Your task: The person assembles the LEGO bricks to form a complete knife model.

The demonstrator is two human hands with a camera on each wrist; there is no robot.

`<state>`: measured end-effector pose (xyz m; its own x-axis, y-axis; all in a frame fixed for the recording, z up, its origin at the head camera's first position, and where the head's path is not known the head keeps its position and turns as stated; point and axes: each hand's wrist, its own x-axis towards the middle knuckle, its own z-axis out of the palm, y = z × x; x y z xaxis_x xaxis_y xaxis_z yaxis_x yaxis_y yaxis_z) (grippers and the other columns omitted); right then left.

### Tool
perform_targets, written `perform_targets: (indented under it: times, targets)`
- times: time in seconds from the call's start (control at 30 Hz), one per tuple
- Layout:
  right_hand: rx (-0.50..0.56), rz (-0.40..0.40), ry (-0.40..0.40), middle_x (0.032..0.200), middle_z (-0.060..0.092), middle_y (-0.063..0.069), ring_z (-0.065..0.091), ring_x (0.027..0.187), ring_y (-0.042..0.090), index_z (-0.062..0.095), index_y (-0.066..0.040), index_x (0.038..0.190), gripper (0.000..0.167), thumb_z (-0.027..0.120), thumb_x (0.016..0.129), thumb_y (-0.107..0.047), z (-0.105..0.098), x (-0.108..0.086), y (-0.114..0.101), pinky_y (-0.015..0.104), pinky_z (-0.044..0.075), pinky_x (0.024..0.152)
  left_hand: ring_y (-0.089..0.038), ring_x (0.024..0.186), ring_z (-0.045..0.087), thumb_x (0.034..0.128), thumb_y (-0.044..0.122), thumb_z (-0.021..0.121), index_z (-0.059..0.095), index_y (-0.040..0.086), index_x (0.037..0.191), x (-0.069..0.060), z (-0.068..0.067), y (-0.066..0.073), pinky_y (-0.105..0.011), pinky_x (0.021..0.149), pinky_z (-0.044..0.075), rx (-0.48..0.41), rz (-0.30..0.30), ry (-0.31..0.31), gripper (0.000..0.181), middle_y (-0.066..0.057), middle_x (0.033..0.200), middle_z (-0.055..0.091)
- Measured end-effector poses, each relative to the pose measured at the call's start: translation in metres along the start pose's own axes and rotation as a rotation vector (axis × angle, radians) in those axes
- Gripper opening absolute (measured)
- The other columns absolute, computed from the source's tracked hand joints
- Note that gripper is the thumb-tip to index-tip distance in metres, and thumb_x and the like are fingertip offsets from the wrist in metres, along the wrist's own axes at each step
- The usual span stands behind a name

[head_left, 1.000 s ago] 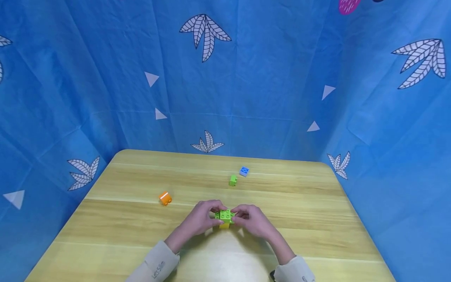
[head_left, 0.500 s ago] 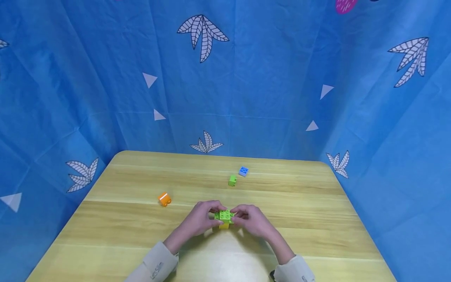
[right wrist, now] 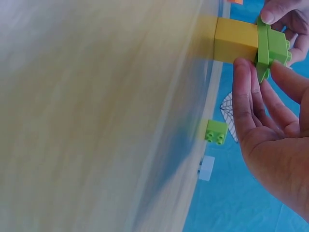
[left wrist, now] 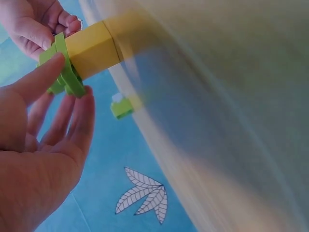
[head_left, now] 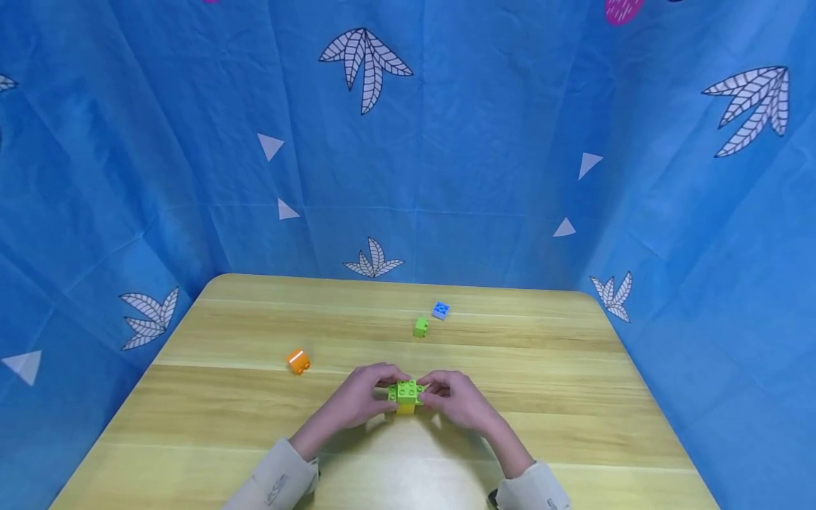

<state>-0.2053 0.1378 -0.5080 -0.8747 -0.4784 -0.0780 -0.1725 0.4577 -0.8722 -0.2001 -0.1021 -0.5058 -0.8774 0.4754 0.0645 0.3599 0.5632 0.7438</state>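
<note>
A small toy-brick stack stands on the wooden table. At its base is a yellow block, upright on the tabletop. Across the top lies a longer green building plate, whose ends overhang the block. A green studded brick sits on the plate's middle. My left hand pinches the plate's left end between thumb and fingertips. At the opposite end, my right hand pinches the plate the same way. Part of the plate is hidden by my fingers.
Beyond the stack lie a loose green brick and a blue brick. An orange brick with a white stripe rests to the left. Behind the table's far edge hangs a blue patterned curtain.
My left thumb and forearm have shifted slightly left. My right hand and the stack look unchanged, and the loose bricks lie where they were.
</note>
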Motion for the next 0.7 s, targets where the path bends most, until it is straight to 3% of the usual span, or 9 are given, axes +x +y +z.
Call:
perform_targets:
  times: [0.13, 0.23, 0.43, 0.7]
  targets:
    - [-0.014, -0.005, 0.005, 0.100, 0.074, 0.005, 0.070, 0.092, 0.018, 0.069, -0.001, 0.124, 0.029, 0.070, 0.098, -0.014, 0.0003, 0.0006, 0.0008, 0.022, 0.059, 0.082, -0.022, 0.114, 0.069, 0.0837, 0.005, 0.084, 0.069, 0.017, 0.128, -0.0029, -0.0010, -0.0002, -0.036, 0.101, 0.059, -0.001, 0.014, 0.011, 0.048, 0.001, 0.125, 0.072]
    - [-0.013, -0.004, 0.005, 0.100, 0.074, 0.005, 0.069, 0.091, 0.016, 0.069, -0.001, 0.124, 0.030, 0.071, 0.097, -0.014, 0.0009, 0.0011, 0.0013, 0.022, 0.059, 0.082, -0.023, 0.111, 0.070, 0.0834, 0.006, 0.084, 0.068, 0.012, 0.129, -0.0043, -0.0005, -0.0015, -0.037, 0.098, 0.060, 0.009, -0.007, 0.026, 0.049, -0.004, 0.125, 0.072]
    - [-0.004, 0.000, 0.005, 0.099, 0.073, 0.006, 0.069, 0.088, 0.015, 0.069, 0.000, 0.123, 0.030, 0.071, 0.097, -0.014, 0.0015, 0.0009, 0.0013, 0.021, 0.058, 0.080, -0.019, 0.100, 0.071, 0.0824, 0.009, 0.085, 0.071, 0.009, 0.117, -0.0072, 0.0007, -0.0068, -0.034, 0.092, 0.061, -0.004, -0.060, 0.054, 0.038, -0.006, 0.113, 0.074]
    - [0.017, -0.021, 0.014, 0.099, 0.074, 0.010, 0.070, 0.089, 0.020, 0.069, 0.002, 0.122, 0.030, 0.072, 0.096, -0.012, 0.0007, -0.0007, -0.0026, 0.021, 0.058, 0.078, -0.016, 0.093, 0.071, 0.0811, 0.008, 0.086, 0.072, 0.009, 0.108, -0.0067, -0.0001, -0.0097, -0.025, 0.084, 0.061, -0.044, -0.047, 0.056, 0.030, -0.004, 0.103, 0.075]
